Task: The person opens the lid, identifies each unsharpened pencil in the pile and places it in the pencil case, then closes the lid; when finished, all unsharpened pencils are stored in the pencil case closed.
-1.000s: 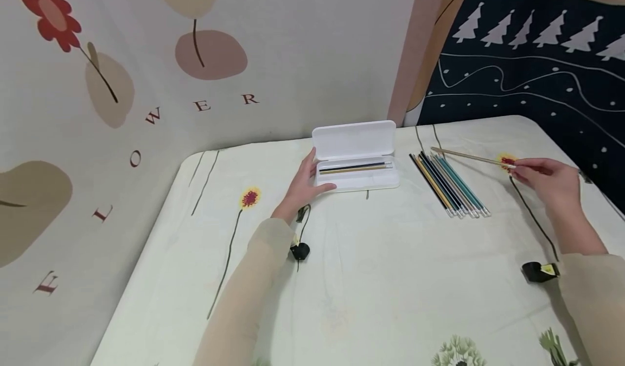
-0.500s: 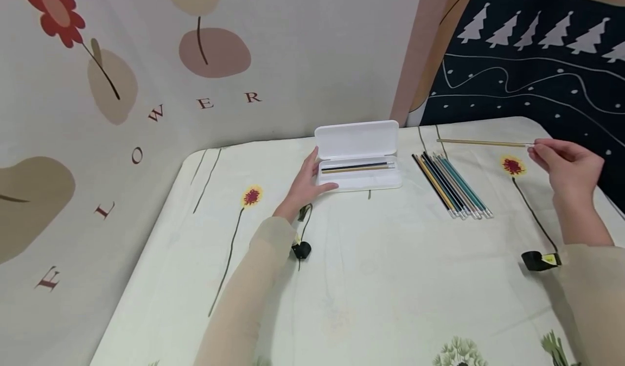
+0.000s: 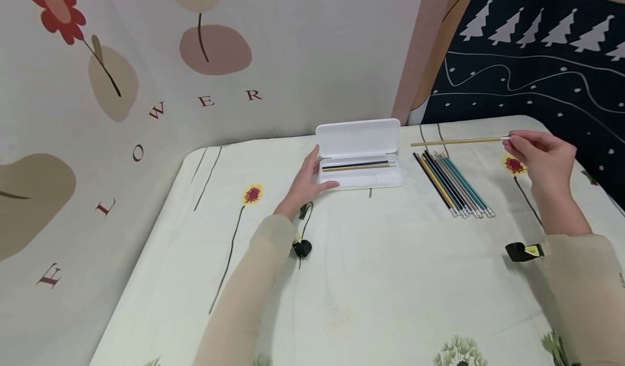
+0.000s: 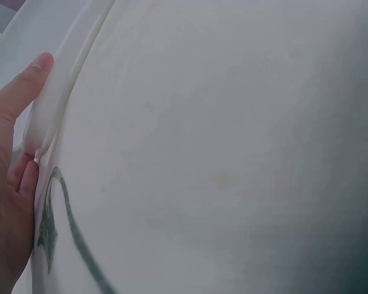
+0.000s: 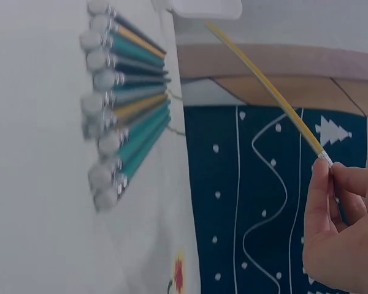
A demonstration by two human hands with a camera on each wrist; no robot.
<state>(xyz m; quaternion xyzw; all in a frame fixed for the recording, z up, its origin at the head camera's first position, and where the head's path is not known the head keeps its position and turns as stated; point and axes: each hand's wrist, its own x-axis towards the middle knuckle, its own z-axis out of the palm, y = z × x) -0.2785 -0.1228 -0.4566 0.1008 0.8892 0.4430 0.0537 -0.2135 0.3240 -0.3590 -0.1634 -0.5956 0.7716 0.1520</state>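
At the left end of the white case (image 3: 362,179) is the left hand (image 3: 303,184). Its thumb is spread wide from its fingers: the thumb lies at the front edge, and the fingers go up along the end. The hand rests there, maybe so the case can't slide.

Just right of those fingers, the case is wide open, with its lid (image 3: 358,137) up at the back, so it looks easy to reach inside. Two pencils (image 3: 358,166), one dark and one gold, lie side by side in it the long way, probably because they fit best like that. Their rubber ends point toward the right fingers.

Farther right, well apart from the left fingers, a bunch of pencils (image 3: 454,184) lies on the white cloth (image 3: 390,274). It is near the right fingers, to their left and closer to the person. The rubber ends face the person, which likely makes them handy to grab.

Last comes the gold pencil (image 3: 456,141), pointing left from the right hand (image 3: 549,160). That thumb and finger pinch its rubber end tight, perhaps to leave the long part free.
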